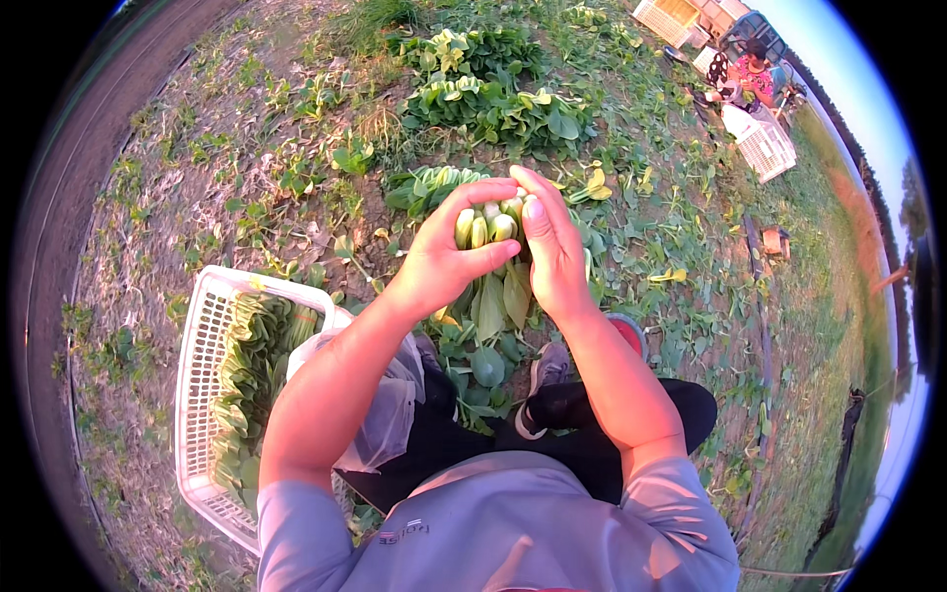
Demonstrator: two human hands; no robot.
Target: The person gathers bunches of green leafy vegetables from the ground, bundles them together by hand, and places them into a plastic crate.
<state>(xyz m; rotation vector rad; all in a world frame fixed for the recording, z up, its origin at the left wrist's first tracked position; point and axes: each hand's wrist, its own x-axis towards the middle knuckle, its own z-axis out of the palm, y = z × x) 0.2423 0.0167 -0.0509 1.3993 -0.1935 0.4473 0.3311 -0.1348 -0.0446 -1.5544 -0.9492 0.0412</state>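
Between my two palms is a bunch of leafy greens (488,226), its pale cut stem ends facing up and its leaves hanging down. My left hand (459,240) curls around one side, thumb across the front of the stems. My right hand (551,244) presses the other side, its thumb close to the stem tops. Just beyond my hands, a small pile of cut greens (433,185) lies on the soil, partly hidden by my fingers. Loose leaves (488,366) spread on the ground between my shoes.
A white plastic crate (198,385) packed with greens (255,370) stands at my left, a clear plastic bag (385,422) beside it. Larger heaps of greens (496,111) lie ahead. At the upper right a person (753,74) sits near another white crate (768,148).
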